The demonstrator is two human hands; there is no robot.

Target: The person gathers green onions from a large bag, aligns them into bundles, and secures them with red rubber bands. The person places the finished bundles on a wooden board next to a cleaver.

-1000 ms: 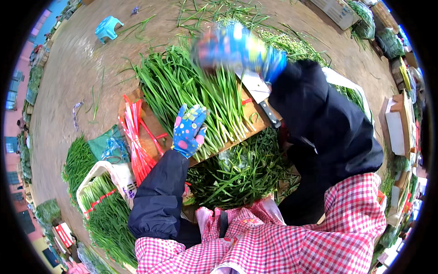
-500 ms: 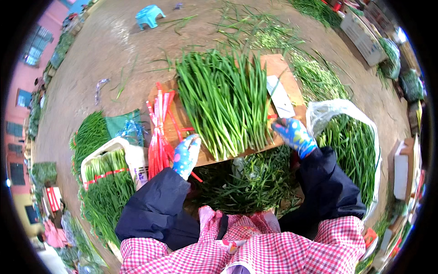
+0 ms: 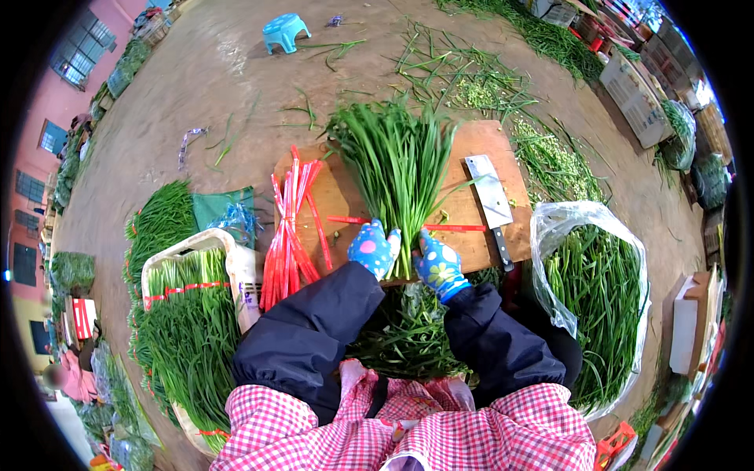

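Observation:
A bunch of garlic chives (image 3: pixel 399 169) lies on the wooden board (image 3: pixel 510 149), its leaves fanning away from me and its pale stem ends toward me. My left hand (image 3: pixel 375 250), in a blue dotted glove, is closed round the left side of the stems. On their right side, my right hand (image 3: pixel 440 265) in a blue flowered glove grips them too. A red strip (image 3: pixel 459 228) runs crosswise beneath the bunch, showing on both sides. More red strips (image 3: pixel 289 228), gathered in a bundle, lie at the board's left. A cleaver (image 3: pixel 488 192) with a black handle rests at the right.
Left of the board stands a white basket (image 3: pixel 245 271) of chives tied with red bands. An open clear plastic bag (image 3: pixel 548 228) holds loose chives on the right. Cut leaves lie below the board and on the floor beyond. A blue stool (image 3: pixel 284 31) stands farther off.
Both hands have come inward from the board's sides and squeezed the wide spread of chives into a narrow bunch. The red strip and the whole cleaver now show.

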